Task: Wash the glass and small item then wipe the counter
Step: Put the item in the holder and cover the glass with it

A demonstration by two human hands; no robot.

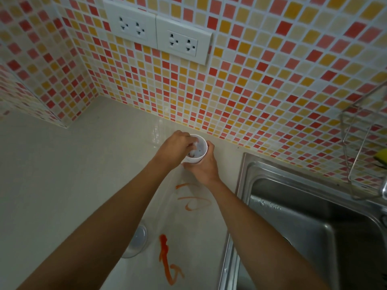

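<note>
A white cup-like glass point(199, 150) stands on the pale counter point(62, 185) close to the tiled wall. My right hand point(202, 167) grips its side from the front. My left hand point(178, 146) reaches over the rim, its fingertips inside pinching a small white item point(193, 150). A small clear glass piece point(137, 241) lies on the counter near my left forearm, partly hidden by it. Red-orange sauce smears point(165, 252) streak the counter between my arms, with thinner loops point(192, 200) nearer the cup.
A steel sink point(314, 227) fills the right side. A wire rack point(360, 143) hangs on the wall above it, holding a yellow-green sponge point(382, 156). Two double wall sockets point(157, 32) sit above the counter. A tiled wall corner juts out at the left.
</note>
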